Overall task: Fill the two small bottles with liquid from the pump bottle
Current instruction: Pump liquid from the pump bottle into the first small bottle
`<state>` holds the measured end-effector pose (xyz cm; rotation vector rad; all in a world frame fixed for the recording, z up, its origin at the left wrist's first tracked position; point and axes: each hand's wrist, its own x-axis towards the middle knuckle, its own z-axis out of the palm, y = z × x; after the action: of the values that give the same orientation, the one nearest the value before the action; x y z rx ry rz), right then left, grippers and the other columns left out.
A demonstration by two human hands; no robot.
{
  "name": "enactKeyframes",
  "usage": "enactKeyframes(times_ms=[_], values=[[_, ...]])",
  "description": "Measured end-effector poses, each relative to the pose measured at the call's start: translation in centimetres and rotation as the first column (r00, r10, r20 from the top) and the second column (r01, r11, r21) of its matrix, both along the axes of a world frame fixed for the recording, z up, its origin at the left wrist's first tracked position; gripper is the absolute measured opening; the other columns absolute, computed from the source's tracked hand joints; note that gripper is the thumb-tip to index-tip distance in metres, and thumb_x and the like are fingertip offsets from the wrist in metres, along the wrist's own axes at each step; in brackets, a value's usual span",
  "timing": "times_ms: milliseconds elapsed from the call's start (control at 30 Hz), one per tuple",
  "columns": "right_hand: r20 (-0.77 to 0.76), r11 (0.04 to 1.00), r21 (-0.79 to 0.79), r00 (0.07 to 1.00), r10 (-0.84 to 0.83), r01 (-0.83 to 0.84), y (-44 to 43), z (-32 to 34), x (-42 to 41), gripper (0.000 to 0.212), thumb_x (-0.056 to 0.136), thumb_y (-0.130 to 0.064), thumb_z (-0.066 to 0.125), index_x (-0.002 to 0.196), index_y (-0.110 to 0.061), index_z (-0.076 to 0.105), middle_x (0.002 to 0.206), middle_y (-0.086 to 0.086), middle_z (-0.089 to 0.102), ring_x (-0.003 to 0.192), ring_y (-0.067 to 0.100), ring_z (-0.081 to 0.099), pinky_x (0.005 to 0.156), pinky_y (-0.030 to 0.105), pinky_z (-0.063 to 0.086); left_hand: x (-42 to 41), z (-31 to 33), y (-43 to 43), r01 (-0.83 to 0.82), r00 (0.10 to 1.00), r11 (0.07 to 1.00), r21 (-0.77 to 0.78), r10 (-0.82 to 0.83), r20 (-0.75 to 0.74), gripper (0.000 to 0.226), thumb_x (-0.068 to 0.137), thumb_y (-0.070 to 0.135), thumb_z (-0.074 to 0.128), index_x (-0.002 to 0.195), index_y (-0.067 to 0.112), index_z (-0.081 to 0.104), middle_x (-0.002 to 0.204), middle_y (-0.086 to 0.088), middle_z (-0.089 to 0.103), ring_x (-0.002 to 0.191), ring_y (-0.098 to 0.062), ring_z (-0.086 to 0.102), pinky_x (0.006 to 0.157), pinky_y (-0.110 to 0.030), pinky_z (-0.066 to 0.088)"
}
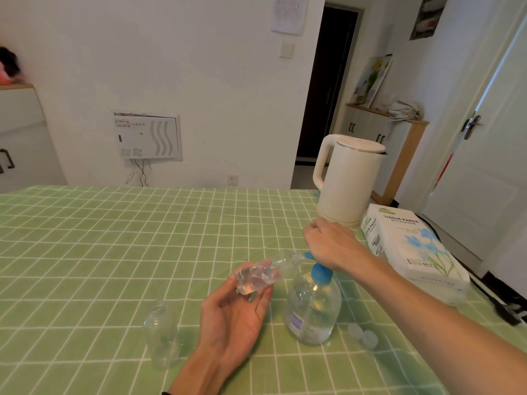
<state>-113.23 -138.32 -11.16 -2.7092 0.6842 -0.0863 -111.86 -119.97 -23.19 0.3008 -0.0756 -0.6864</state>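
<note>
My left hand point(236, 312) holds a small clear bottle point(266, 273) tilted on its side in its fingertips, its mouth against the blue spout of the pump bottle point(313, 306). Some clear liquid lies in the small bottle. My right hand point(330, 243) rests palm-down on the blue pump head, fingers loosely bent. The pump bottle is clear, partly full, and stands on the green checked tablecloth point(114, 252). A second small clear bottle point(162, 337) stands upright and uncapped to the left of my left wrist.
Two small clear caps point(363, 336) lie right of the pump bottle. A cream kettle point(348, 181) stands at the back right, a tissue paper pack point(413, 246) beside it. Something black point(504, 309) lies at the table's right edge.
</note>
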Motion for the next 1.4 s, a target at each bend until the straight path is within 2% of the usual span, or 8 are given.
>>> enactKeyframes(times_ms=[300,467,533,733,833,933,1167,1400], values=[[0.034,0.995,0.093,0.998,-0.047,0.044,0.1,-0.4,0.3,0.032,0.102,-0.018,0.031,0.116,-0.004,0.056,0.12,0.015,0.055,0.112,0.038,0.049,0.096,0.049,0.039,0.5,-0.5,-0.2,0.012,1.0,1.0,-0.015,-0.012,0.008,0.062,0.084,0.014,0.071,0.141,-0.004,0.053,0.144,-0.029,0.059,0.118,-0.04,0.07,0.095,-0.04,0.061],[0.009,0.994,0.084,0.998,-0.068,0.067,0.2,-0.4,0.0,0.033,0.095,-0.032,0.032,0.114,-0.016,0.055,0.117,0.012,0.055,0.112,0.036,0.046,0.098,0.052,0.042,0.4,-0.3,-0.2,0.034,0.998,0.999,-0.017,-0.033,0.054,0.058,0.065,0.01,0.094,0.116,-0.004,0.073,0.143,-0.03,0.06,0.12,-0.04,0.069,0.099,-0.041,0.059],[0.009,0.996,0.064,0.998,-0.064,0.063,0.1,-0.1,0.0,0.037,0.097,-0.034,0.032,0.121,-0.017,0.054,0.121,0.013,0.054,0.114,0.036,0.045,0.099,0.052,0.042,0.4,-0.3,-0.2,0.023,0.999,1.0,-0.001,-0.023,0.041,0.066,0.061,0.01,0.096,0.12,-0.005,0.07,0.142,-0.03,0.06,0.119,-0.04,0.069,0.096,-0.041,0.061],[0.045,0.996,0.065,0.997,-0.064,0.061,-0.2,0.2,0.3,0.034,0.099,-0.031,0.028,0.114,-0.014,0.053,0.116,0.011,0.054,0.108,0.033,0.045,0.097,0.05,0.041,0.6,-0.4,-0.2,0.027,1.0,1.0,-0.008,-0.027,0.011,0.053,0.08,0.013,0.074,0.129,-0.003,0.061,0.143,-0.03,0.06,0.118,-0.041,0.07,0.088,-0.042,0.064],[0.02,0.991,0.127,0.998,-0.053,0.05,0.1,-0.3,0.1,0.034,0.1,-0.028,0.029,0.111,-0.011,0.056,0.117,0.014,0.057,0.106,0.033,0.047,0.097,0.045,0.038,0.6,-0.5,-0.3,0.03,0.999,1.0,-0.006,-0.03,0.031,0.047,0.079,0.013,0.077,0.123,-0.003,0.068,0.141,-0.029,0.062,0.117,-0.041,0.07,0.087,-0.041,0.064],[-0.014,0.989,0.134,0.998,-0.054,0.056,0.2,-0.3,0.1,0.038,0.1,-0.03,0.028,0.119,-0.012,0.056,0.122,0.015,0.055,0.11,0.034,0.045,0.098,0.045,0.038,0.6,-0.6,-0.3,0.027,0.999,1.0,0.015,-0.028,0.026,0.07,0.069,0.011,0.09,0.131,-0.003,0.062,0.142,-0.028,0.061,0.118,-0.039,0.07,0.092,-0.04,0.063],[0.035,0.992,0.114,0.997,-0.066,0.062,0.1,0.2,0.0,0.026,0.096,-0.03,0.03,0.094,-0.016,0.051,0.104,0.011,0.055,0.1,0.034,0.048,0.086,0.046,0.041,0.5,-0.3,-0.2,0.018,0.999,1.0,-0.009,-0.018,0.032,0.048,0.077,0.014,0.076,0.121,-0.002,0.069,0.141,-0.028,0.062,0.115,-0.039,0.072,0.088,-0.04,0.064],[0.039,0.987,0.139,0.995,-0.091,0.085,0.3,-0.1,0.2,0.028,0.099,-0.021,0.03,0.101,-0.01,0.056,0.1,0.006,0.054,0.102,0.032,0.05,0.089,0.044,0.037,0.8,-0.4,-0.3,0.032,0.998,0.999,-0.015,-0.031,0.052,0.037,0.079,0.013,0.075,0.113,0.0,0.077,0.136,-0.028,0.066,0.11,-0.04,0.074,0.081,-0.04,0.065]])
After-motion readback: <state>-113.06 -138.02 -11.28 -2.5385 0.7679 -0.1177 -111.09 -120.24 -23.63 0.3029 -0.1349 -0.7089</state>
